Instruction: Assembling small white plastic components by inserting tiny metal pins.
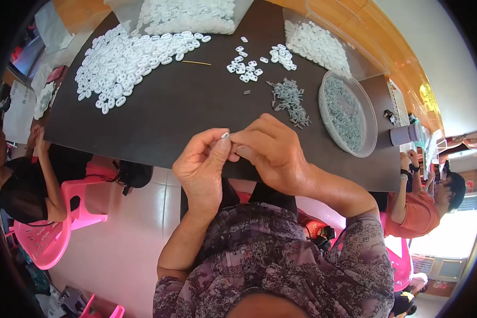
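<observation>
Pinching a small whitish piece, partly hidden, between thumb and forefinger of the left hand, over the near part of a dark brown surface. Bunching the fingers of the right hand just beside it; hiding the fingertips' grasp, hence unable to tell. Facing, beyond the right hand, a loose heap of short grey metal pins, beside a round clear plastic tub containing more. Facing, farther off, scattered white oblong plastic pieces, a thin brass-coloured rod and a broad pile of white oval plastic links.
</observation>
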Demonstrator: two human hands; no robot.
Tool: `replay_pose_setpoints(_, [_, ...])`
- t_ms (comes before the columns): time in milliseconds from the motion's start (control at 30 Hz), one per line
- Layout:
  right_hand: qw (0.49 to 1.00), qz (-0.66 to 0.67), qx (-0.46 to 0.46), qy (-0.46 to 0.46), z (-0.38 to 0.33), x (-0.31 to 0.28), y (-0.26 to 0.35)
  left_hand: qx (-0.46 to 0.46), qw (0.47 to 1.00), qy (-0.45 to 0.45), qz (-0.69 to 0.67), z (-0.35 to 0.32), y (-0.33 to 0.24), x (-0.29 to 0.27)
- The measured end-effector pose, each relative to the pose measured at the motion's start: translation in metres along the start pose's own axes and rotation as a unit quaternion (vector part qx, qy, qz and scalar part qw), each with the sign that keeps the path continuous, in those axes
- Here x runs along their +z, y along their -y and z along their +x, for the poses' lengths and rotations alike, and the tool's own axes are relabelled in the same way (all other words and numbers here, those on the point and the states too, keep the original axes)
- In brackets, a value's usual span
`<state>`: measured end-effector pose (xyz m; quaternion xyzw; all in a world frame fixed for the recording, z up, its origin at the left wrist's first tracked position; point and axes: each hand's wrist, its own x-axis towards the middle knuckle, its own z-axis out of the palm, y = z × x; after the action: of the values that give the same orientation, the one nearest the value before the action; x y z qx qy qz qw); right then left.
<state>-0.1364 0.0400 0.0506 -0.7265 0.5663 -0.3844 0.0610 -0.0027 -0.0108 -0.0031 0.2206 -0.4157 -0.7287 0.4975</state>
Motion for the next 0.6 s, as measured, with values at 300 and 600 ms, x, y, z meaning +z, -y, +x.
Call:
replay_pose_setpoints(300, [0.984, -0.164, 0.064, -0.014, 0.03, -0.023, -0.076, 0.036, 0.994, -0.037, 0.097, 0.01, -0.002, -0.002])
replay_pose_setpoints(600, [0.967, -0.254, 0.0, 0.002, 0.041, -0.004, -0.106, 0.039, 0.996, -0.034, 0.074, 0.011, 0.001, -0.004])
